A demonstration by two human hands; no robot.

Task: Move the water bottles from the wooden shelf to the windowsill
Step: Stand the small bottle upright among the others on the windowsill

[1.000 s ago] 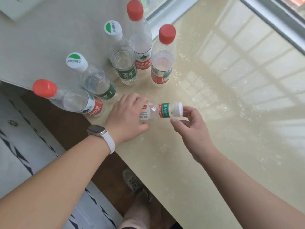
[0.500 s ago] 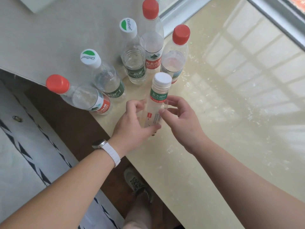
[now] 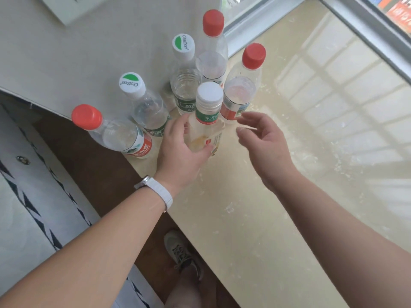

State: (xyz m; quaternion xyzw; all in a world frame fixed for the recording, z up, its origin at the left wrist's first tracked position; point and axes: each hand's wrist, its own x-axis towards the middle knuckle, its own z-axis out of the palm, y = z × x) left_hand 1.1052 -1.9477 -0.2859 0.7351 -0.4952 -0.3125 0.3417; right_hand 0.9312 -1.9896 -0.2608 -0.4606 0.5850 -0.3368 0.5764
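A small white-capped bottle (image 3: 206, 121) with a green label stands upright on the cream windowsill (image 3: 289, 174). My left hand (image 3: 180, 150) is wrapped around its lower body. My right hand (image 3: 262, 143) hovers just to its right, fingers apart, holding nothing. Several other bottles stand behind it: a red-capped one (image 3: 120, 134) at the sill's left edge, two white-and-green-capped ones (image 3: 146, 107) (image 3: 184, 85), and two more red-capped ones (image 3: 213, 56) (image 3: 242, 90).
The grey wall (image 3: 66, 52) borders the sill on the left, the window frame (image 3: 367, 34) at the back right. Below the sill's front edge are brown floor, a patterned mat (image 3: 33, 207) and my shoe (image 3: 184, 254).
The small bottle went from lying sideways between both hands to standing upright on the sill. My right hand let go of it and drew back to the right.
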